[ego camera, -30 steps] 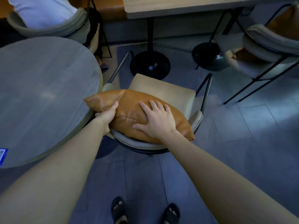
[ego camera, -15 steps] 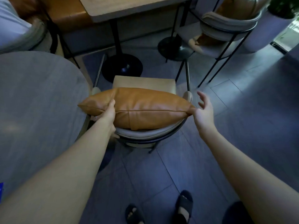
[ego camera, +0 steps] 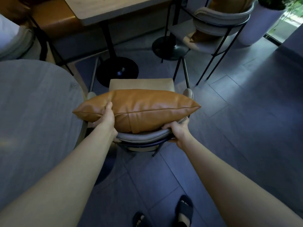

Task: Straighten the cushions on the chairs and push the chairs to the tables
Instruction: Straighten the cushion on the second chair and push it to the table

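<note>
A tan leather cushion (ego camera: 147,108) lies lengthwise along the padded backrest of a chair (ego camera: 141,85) with a beige seat and black metal frame, right in front of me. My left hand (ego camera: 107,114) grips the cushion near its left end, thumb on top. My right hand (ego camera: 176,130) is closed around the right end of the chair's grey backrest rim, just under the cushion's right half. The round grey table (ego camera: 36,112) stands directly left of the chair, almost touching it.
A rectangular wooden table (ego camera: 114,9) on a black pedestal base (ego camera: 118,71) stands beyond the chair. A second chair (ego camera: 219,22) with a tan cushion is at the upper right, next to a white planter (ego camera: 259,25). Another chair sits at the far left. Tiled floor extends to the right.
My right hand left the top of the cushion, swung out to the right, then closed on the chair's backrest rim. The cushion turned to lie straight along the backrest. My left hand kept its grip.
</note>
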